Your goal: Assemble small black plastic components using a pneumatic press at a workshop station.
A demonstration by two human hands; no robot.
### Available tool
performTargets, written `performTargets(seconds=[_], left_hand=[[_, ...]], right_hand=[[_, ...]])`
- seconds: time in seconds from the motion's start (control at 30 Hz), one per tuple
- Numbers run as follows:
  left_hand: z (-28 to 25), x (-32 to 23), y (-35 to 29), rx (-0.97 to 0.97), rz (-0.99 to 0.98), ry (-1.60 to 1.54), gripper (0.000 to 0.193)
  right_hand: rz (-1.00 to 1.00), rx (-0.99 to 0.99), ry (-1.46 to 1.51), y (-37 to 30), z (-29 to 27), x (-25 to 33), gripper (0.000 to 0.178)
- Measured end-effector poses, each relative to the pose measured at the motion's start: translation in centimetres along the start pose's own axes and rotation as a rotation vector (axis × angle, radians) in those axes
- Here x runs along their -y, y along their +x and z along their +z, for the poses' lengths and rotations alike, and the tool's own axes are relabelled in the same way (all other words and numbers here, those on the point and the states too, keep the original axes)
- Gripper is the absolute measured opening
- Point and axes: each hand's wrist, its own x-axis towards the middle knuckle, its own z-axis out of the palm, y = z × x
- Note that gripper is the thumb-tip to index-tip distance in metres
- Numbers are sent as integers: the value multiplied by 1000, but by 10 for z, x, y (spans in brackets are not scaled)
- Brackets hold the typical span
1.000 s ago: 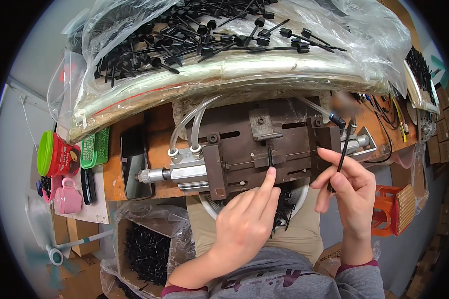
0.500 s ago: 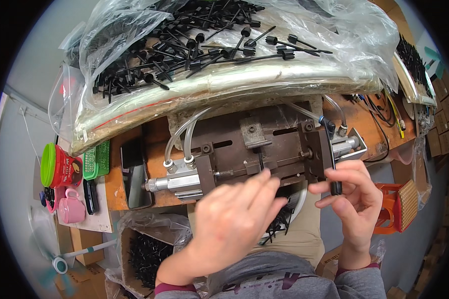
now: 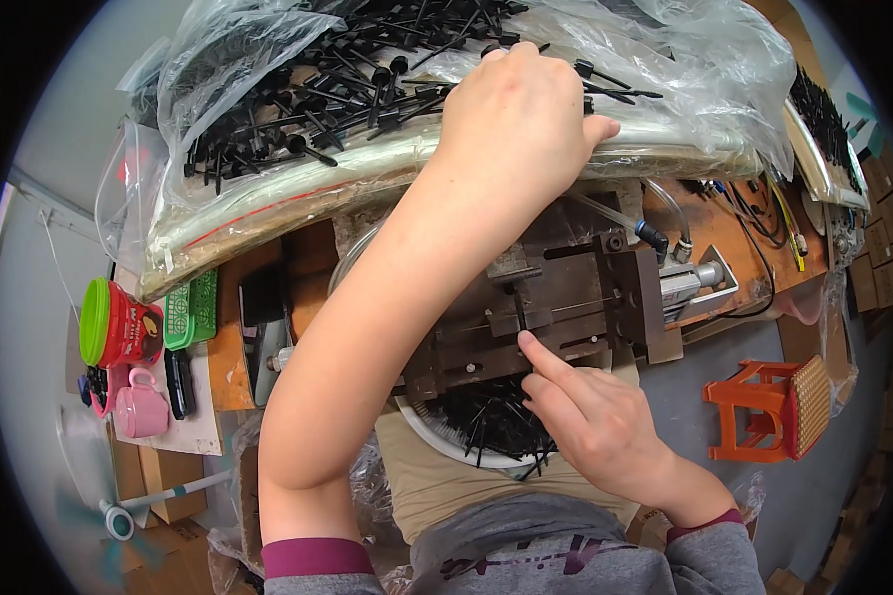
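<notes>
Black parts (image 3: 379,77), thin rods with wider heads, lie heaped on clear plastic (image 3: 704,109) behind a brown fixture (image 3: 575,283) on the wooden counter (image 3: 230,372). Left hand (image 3: 516,109): extended over the fixture to the right portion of the heap, palm down, fingers bent; the fingertips are largely hidden, so whether it grips a part cannot be told. Right hand (image 3: 595,426): index finger straight, its tip at the near end of a black rod (image 3: 520,307) set in the middle of the fixture; the other fingers are loosely curled, and nothing visible is gripped. Below the fixture's near edge, a white bowl (image 3: 430,436) holds more black parts, some overhanging its rim. At the fixture's right end, a silver cylinder (image 3: 680,285). At left on the counter, a dark phone (image 3: 258,352); farther left, a green basket (image 3: 203,302), a red tub (image 3: 134,342) and a pink cup (image 3: 141,409), grouped closely. At right, an orange stool (image 3: 726,416) on the floor.
</notes>
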Motion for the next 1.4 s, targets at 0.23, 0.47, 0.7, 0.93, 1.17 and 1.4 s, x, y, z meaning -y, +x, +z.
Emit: performTargets(seconds=[0.23,0.47,0.7,0.93,1.17,1.4], left_hand=[[-38,-16,-27,-90,-16,-249,28],[-79,-46,-96,-77,-115,-364,36],[-62,-68,-161,76,-98,-230,32],[-30,-79,-193,117,-99,-40,28],[-20,-76,-185,124,-110,0,25],[-24,-77,-185,168,-133,23,27]], right_hand=[[-22,72,-124,10,-5,-3,18],[-45,-86,91,49,-46,-28,33],[28,-194,-407,160,-101,-117,35],[236,246,-403,211,-92,-140,32],[-30,113,-470,196,-92,-133,23],[-359,-246,-485,134,-88,-82,22]])
